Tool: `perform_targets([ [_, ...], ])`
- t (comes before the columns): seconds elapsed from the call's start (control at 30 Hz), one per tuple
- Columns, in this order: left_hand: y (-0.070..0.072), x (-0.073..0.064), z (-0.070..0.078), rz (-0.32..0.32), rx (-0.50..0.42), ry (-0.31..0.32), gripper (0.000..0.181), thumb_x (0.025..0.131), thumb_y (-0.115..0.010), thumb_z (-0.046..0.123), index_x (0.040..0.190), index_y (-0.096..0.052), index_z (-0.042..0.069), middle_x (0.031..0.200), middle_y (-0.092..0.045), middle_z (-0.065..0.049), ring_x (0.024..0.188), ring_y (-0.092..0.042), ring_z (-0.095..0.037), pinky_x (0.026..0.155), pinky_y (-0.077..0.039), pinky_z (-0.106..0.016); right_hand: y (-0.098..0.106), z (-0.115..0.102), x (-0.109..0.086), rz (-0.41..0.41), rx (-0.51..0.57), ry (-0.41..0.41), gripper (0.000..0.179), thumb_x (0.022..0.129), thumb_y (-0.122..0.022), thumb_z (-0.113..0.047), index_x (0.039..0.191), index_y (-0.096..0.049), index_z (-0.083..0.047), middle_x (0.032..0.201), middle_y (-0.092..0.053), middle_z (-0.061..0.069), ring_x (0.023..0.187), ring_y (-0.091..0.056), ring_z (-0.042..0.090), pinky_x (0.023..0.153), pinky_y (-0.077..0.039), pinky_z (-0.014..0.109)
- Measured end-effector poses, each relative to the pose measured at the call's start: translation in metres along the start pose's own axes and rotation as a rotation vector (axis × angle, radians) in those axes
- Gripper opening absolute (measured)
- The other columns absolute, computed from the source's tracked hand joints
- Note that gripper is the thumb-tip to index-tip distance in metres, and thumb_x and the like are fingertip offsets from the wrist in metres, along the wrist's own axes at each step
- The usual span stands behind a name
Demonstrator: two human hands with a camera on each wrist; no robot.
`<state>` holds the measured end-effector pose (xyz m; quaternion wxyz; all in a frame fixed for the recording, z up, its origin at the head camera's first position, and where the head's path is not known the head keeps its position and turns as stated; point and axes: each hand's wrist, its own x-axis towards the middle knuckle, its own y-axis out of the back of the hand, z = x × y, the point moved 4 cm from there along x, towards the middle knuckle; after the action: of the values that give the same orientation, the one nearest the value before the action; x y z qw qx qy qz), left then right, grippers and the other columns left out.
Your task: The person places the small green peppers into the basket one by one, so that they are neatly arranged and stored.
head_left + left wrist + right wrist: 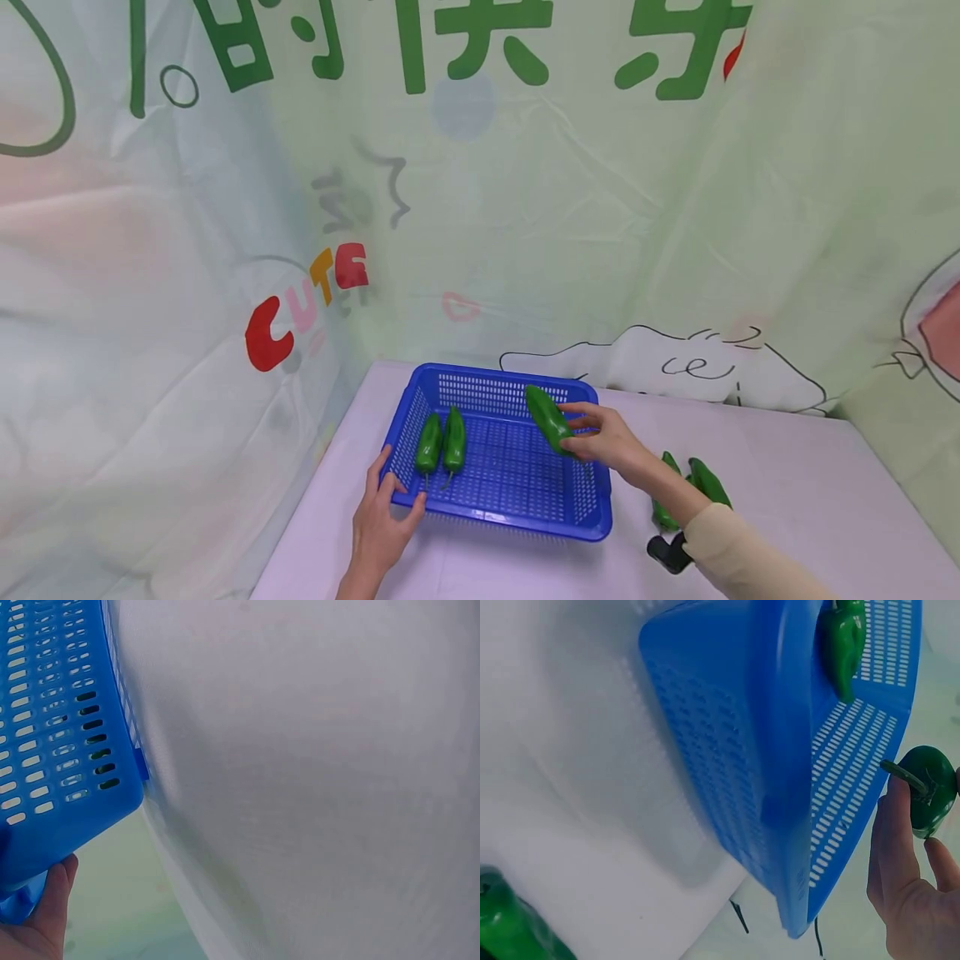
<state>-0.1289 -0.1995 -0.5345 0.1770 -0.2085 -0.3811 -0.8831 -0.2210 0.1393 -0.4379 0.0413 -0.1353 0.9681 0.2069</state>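
Observation:
My right hand (607, 437) pinches a green pepper (547, 417) between thumb and fingers, above the right side of a blue plastic basket (491, 518). In the right wrist view this held pepper (928, 791) points its stem toward the basket wall (705, 742). Two more green peppers, a left one (428, 446) and a right one (453, 442), lie side by side in the basket's left part, stems toward the front. My left hand (382, 517) grips the basket's front left corner, fingers over the rim; the left wrist view shows the hand (49, 915) below the perforated side.
On the table (795, 483) right of the basket lie more green peppers (708, 482), partly behind my right forearm. A small black object (667, 552) shows beside the sleeve (738, 550). A printed cloth (480, 208) hangs behind the table and along its left side.

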Motion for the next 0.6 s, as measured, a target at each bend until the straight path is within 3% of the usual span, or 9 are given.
perform_targets([
  [0.23,0.000,0.000,0.000,-0.002,0.000,0.010,0.031,0.074,-0.075,0.031,0.080,-0.048,0.019,0.147,-0.036,-0.003,0.074,-0.055,-0.014,0.047,-0.034,-0.018,-0.009,-0.007,0.000,-0.020,0.030,0.035,0.060,0.079,-0.072,-0.007,0.133,-0.048,-0.003,0.119,-0.054,0.028,0.094,-0.062,0.029,0.070,-0.054,0.040],
  [0.6,0.000,0.001,0.000,-0.010,0.007,0.012,0.031,0.075,-0.075,0.032,0.080,-0.047,0.018,0.147,-0.036,-0.004,0.076,-0.056,-0.014,0.048,-0.034,-0.018,-0.020,-0.004,0.001,0.005,0.041,0.000,0.058,0.078,-0.073,-0.007,0.132,-0.050,-0.007,0.115,-0.057,0.023,0.091,-0.062,0.027,0.069,-0.054,0.039],
])
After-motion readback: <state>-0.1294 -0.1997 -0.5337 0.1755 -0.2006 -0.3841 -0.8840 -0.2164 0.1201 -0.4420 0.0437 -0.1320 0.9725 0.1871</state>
